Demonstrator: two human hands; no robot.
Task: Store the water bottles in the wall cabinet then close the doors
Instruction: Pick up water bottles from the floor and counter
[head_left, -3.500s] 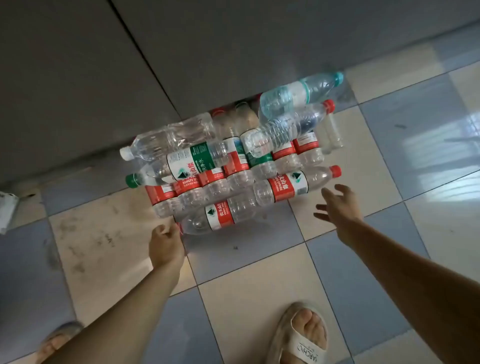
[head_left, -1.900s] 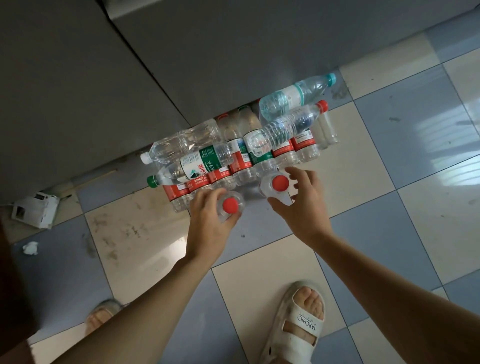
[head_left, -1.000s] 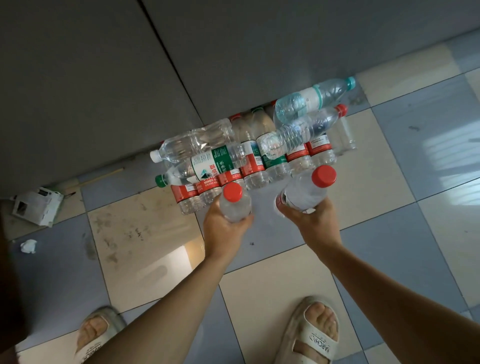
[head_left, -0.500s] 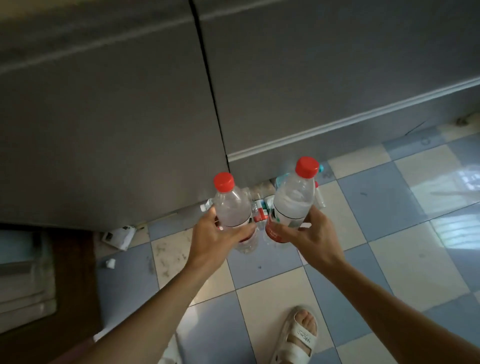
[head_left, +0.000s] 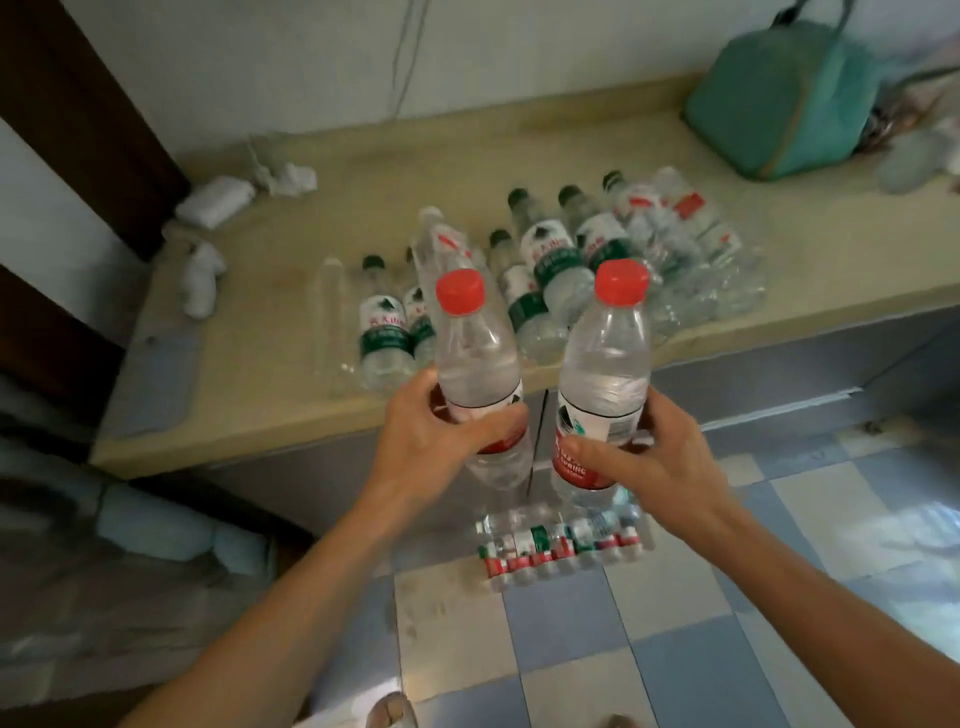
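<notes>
Beige countertop (head_left: 249, 364) runs along a pale wall, grey cabinet doors (head_left: 753, 374) below it, blue/cream checkered floor tiles (head_left: 675, 623) underneath. Left to right:

- Dark wood frame (head_left: 78, 104) at far left; crumpled white rags (head_left: 213, 200) on the counter's left end, another white wad (head_left: 200, 280) nearer the edge.
- Mid-counter: cluster of water bottles (head_left: 545, 270), mostly green-labelled with dark caps; the ones on its right are clear with red labels. Some upright, some leaning on each other; view is blurred, so no count.
- Left hand (head_left: 441, 441) grips a red-capped bottle (head_left: 475, 358) round the label band, thumb across the front, fingers wrapped behind. Bottle upright, held in the air in front of the counter edge.
- Right hand (head_left: 654, 457) grips a second red-capped bottle (head_left: 605, 374) the same way, thumb over the red label. Upright, just beside the first, not touching as far as I can tell.
- Below the hands: floor stack of bottles (head_left: 561, 545) against the cabinet base, red and green labels.
- Far right on the counter: teal bag (head_left: 779, 98), blurred clutter next to it.
- Bottom edge: toes of a sandalled foot (head_left: 389, 712).

Wall cabinet not in view.
</notes>
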